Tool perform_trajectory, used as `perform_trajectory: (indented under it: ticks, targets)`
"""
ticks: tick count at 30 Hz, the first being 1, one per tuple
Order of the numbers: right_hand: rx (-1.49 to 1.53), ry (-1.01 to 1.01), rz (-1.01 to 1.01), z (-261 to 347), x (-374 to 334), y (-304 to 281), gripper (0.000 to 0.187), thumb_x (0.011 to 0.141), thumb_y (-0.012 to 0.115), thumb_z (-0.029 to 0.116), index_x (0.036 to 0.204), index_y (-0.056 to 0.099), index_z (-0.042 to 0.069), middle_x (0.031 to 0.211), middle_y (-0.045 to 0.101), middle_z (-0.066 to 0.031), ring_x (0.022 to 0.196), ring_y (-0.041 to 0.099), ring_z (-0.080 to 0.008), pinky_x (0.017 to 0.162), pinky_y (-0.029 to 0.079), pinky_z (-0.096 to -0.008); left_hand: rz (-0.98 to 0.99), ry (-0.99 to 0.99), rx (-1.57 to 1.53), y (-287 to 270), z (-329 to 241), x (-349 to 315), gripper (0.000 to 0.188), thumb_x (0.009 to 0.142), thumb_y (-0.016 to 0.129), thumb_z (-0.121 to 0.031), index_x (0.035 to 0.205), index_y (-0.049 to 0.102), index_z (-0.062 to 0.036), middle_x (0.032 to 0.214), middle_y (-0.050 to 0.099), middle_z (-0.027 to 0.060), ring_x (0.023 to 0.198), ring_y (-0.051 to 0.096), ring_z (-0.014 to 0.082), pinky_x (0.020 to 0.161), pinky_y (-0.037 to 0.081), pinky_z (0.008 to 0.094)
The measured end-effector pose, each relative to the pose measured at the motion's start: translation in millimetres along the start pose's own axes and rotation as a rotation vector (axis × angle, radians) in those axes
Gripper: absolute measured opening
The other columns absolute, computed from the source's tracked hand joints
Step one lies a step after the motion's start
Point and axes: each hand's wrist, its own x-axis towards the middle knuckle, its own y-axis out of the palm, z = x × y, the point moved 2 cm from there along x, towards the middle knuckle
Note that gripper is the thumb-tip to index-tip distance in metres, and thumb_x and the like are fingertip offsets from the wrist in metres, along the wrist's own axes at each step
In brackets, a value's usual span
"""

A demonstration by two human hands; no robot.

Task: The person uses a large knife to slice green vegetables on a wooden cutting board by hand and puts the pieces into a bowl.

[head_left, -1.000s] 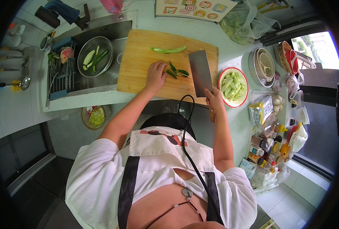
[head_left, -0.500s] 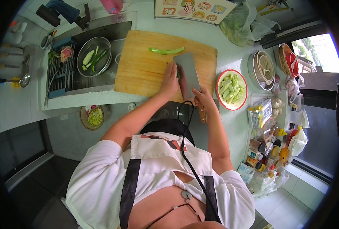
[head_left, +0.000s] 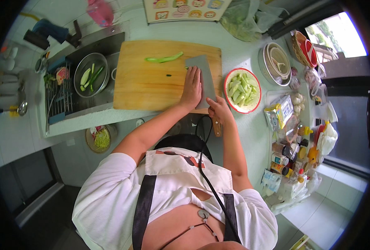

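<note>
Cleaver (head_left: pixel 208 83) near the right edge of the cutting board (head_left: pixel 141 85) is pinched by your right hand (head_left: pixel 219 109), likely for control, while your left hand (head_left: pixel 191 88), fingers pressed together, probably steadies a green piece (head_left: pixel 187 67) against it.

A bright window (head_left: pixel 337 35) stands right, a pale tiled wall (head_left: pixel 10 141) left.

Kitchen: sink (head_left: pixel 115 52), cutting board (head_left: pixel 143 89), cleaver (head_left: pixel 208 83), apparently condiment bottles (head_left: pixel 280 159).
</note>
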Motion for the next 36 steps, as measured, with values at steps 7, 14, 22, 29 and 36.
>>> perform_trajectory:
  ticks: [7, 14, 22, 29, 36]
  targets:
    - [0.128, -0.106, -0.282, -0.2, -51.7, -53.7, 0.013, 0.090, 0.056, 0.016, 0.091, 0.052, 0.004, 0.058, 0.043, 0.0003, 0.041, 0.042, -0.0101, 0.038, 0.033, -0.0255, 0.125, 0.197, -0.178, 59.9, -58.1, 18.1, 0.051, 0.083, 0.047, -0.002, 0.131, 0.034, 0.0073, 0.137, 0.032, 0.0249, 0.130, 0.026, 0.0415, 0.108, 0.024, 0.0452]
    - [0.099, -0.232, -0.502, -3.1, -82.1, -98.1, 0.014, 0.089, 0.056, 0.016, 0.088, 0.052, 0.003, 0.057, 0.044, 0.0012, 0.040, 0.043, -0.0086, 0.037, 0.034, -0.0239, 0.276, 0.298, -0.304, 109.1, -95.6, 31.2, 0.055, 0.083, 0.056, -0.009, 0.134, 0.036, -0.0031, 0.138, 0.037, 0.0156, 0.131, 0.030, 0.0323, 0.108, 0.022, 0.0466]
    - [0.068, -0.252, -0.613, -11.7, -83.3, -117.6, 0.013, 0.088, 0.056, 0.016, 0.085, 0.051, 0.004, 0.058, 0.045, 0.0014, 0.039, 0.041, -0.0078, 0.037, 0.033, -0.0234, 0.195, 0.275, -0.214, 128.8, -92.9, 46.4, 0.049, 0.075, 0.066, -0.013, 0.122, 0.051, -0.0121, 0.114, 0.056, 0.0071, 0.109, 0.050, 0.0239, 0.096, 0.034, 0.0415]
    - [0.076, -0.225, -0.605, -11.6, -76.5, -108.8, 0.015, 0.088, 0.057, 0.018, 0.086, 0.053, 0.004, 0.059, 0.045, 0.0018, 0.039, 0.041, -0.0076, 0.036, 0.032, -0.0231, 0.285, 0.124, -0.402, 131.9, -76.1, 52.3, 0.038, 0.074, 0.063, -0.001, 0.111, 0.056, -0.0068, 0.098, 0.057, 0.0092, 0.092, 0.057, 0.0264, 0.081, 0.046, 0.0357]
    - [0.005, -0.248, -0.656, -8.4, -74.0, -120.9, 0.015, 0.088, 0.057, 0.016, 0.091, 0.058, 0.002, 0.060, 0.047, 0.0015, 0.038, 0.039, -0.0060, 0.035, 0.030, -0.0227, 0.214, -0.060, -0.508, 110.6, -58.2, 60.4, 0.023, 0.075, 0.062, 0.002, 0.098, 0.062, -0.0039, 0.096, 0.058, 0.0090, 0.085, 0.061, 0.0233, 0.074, 0.052, 0.0308]
